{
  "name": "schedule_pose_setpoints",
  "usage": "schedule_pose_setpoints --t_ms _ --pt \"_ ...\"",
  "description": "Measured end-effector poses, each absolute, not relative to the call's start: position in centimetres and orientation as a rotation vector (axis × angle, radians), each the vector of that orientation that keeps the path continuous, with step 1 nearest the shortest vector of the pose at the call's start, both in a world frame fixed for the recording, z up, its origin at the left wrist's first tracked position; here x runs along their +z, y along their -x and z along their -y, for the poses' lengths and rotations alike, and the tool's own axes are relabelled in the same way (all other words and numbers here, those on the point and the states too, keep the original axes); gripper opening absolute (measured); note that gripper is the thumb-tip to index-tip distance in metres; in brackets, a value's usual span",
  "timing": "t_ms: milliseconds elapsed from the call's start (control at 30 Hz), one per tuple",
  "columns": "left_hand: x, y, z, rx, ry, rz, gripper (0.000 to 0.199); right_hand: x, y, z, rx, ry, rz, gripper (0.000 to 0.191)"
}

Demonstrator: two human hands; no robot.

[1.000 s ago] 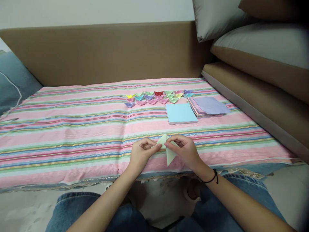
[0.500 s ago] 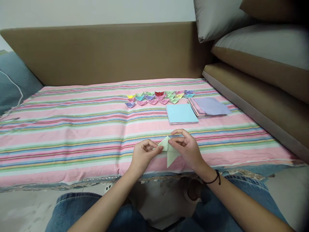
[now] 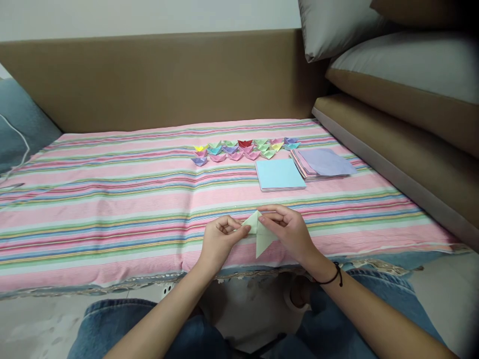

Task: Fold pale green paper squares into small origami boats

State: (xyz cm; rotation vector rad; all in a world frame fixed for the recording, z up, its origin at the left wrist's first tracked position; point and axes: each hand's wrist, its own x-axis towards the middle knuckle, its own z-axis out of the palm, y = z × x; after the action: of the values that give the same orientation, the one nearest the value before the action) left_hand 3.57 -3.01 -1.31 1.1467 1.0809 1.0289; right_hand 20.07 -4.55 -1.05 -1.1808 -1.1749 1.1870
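Observation:
A pale green sheet of origami paper (image 3: 264,241), partly folded, is held between my two hands above the striped cloth. Its upper end comes to a point, and a triangular flap hangs down on the right side. My left hand (image 3: 221,240) pinches the left corner between thumb and fingers. On the other side my right hand (image 3: 290,232) grips the paper near the top point, thumb in front and fingers behind. The right fingers cover part of the right half.
Several small folded paper boats (image 3: 245,143) stand in rows farther back. Before them lie a stack of light blue paper squares (image 3: 280,174) and a looser stack topped with purple (image 3: 329,162). Big cushions (image 3: 404,70) are piled at right. Pink striped cloth (image 3: 142,204) covers the surface.
My right index finger has come down from its raised position onto the top of the paper. The left hand keeps its pinch. The whole view has shifted slightly.

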Motion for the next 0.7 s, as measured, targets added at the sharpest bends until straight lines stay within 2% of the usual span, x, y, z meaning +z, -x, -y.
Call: schedule_pose_setpoints --t_ms 367,700 --pt "-1.19 -3.64 3.24 1.023 -1.173 -1.051 0.022 -1.37 -20.06 4.18 1.340 1.118 1.062 0.020" --pt "-0.89 -3.76 3.48 1.012 -1.219 -1.047 0.021 -1.24 -20.17 4.25 1.316 1.161 1.092 0.018"
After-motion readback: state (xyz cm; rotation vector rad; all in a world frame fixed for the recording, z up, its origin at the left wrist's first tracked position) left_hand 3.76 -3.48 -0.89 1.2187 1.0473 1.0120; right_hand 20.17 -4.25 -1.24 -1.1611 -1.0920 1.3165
